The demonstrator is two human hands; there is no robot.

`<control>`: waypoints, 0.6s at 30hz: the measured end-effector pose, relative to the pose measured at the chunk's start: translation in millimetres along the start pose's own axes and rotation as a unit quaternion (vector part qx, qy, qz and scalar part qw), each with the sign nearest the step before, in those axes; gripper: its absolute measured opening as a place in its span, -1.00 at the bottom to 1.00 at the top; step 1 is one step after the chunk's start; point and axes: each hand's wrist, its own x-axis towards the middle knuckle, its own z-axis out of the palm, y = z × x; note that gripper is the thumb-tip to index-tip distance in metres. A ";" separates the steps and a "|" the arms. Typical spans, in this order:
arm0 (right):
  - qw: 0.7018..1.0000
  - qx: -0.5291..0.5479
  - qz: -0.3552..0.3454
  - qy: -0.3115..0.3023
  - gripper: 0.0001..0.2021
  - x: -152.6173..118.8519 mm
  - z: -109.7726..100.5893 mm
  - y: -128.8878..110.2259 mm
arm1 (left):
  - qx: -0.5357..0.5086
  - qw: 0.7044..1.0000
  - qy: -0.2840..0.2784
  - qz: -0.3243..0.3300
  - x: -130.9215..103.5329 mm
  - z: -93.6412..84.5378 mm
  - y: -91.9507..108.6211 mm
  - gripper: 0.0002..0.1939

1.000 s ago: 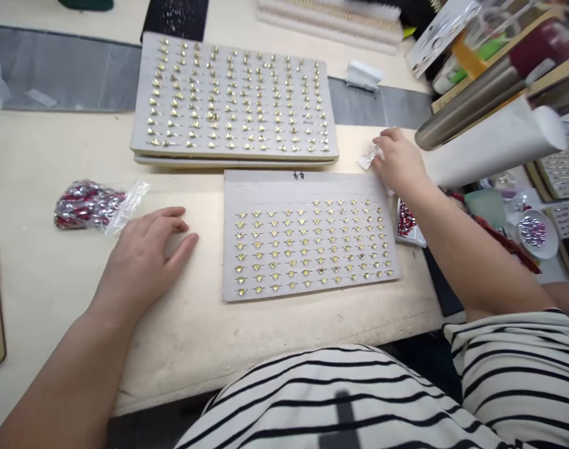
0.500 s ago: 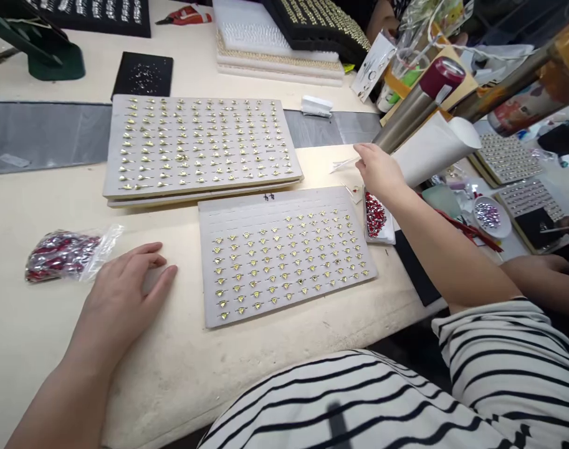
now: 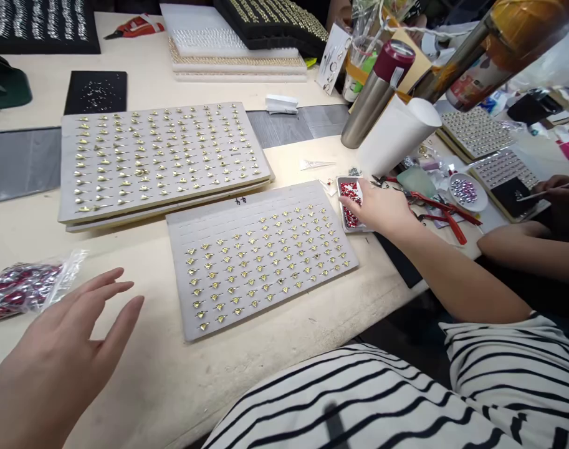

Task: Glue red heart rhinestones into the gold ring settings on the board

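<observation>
My right hand [image 3: 382,206] grips a small white tray [image 3: 358,229] of red stones [image 3: 350,194] by its right side. One digit reaches over the stones, while part of the tray is hidden under the hand. To its left lies a grey foam board [image 3: 204,227] with rows of gold-coloured rings [image 3: 265,262], triangular at the top; its upper slots are bare. My left hand [image 3: 83,330] is open, fingers apart, with nothing in it. Beside it rests a clear zip bag [image 3: 25,290] of shiny red pieces.
A stack of foam boards with rings [image 3: 167,156] stands behind. Pliers [image 3: 445,215], a bowl of stones [image 3: 468,190], a steel flask [image 3: 371,100] and a white paper roll [image 3: 396,134] crowd the right. Another person's hand [image 3: 558,190] works at far right.
My right hand has come back from beyond the tray onto its side. My left hand has lifted and spread its fingers. The view has swung to the right.
</observation>
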 end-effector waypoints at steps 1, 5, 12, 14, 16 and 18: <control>1.000 0.005 0.000 -0.008 -0.08 -0.1 3.1 -3.1 | -0.010 1.000 0.011 0.015 -3.7 -1.9 4.6 -0.67; 0.999 0.024 0.008 -0.033 0.04 7.0 11.8 -10.0 | -0.032 0.998 0.019 0.043 -14.9 -7.8 23.4 -0.54; 0.999 0.030 0.012 0.001 -0.10 4.9 -0.7 -4.9 | -0.093 0.995 -0.020 0.029 -19.9 -12.8 63.1 -0.56; 0.999 0.030 -0.002 0.018 -0.04 -9.8 -11.4 -1.8 | -0.125 0.989 -0.082 0.006 -19.5 -13.1 76.2 -0.59; 0.997 0.045 -0.050 0.028 0.01 -31.8 -22.4 -0.1 | -0.186 0.970 -0.152 -0.040 -17.6 -10.9 91.1 -0.63; 0.989 0.082 -0.124 0.010 0.00 -58.2 -30.9 -1.2 | -0.286 0.930 -0.209 -0.100 -14.2 -5.1 107.3 -0.61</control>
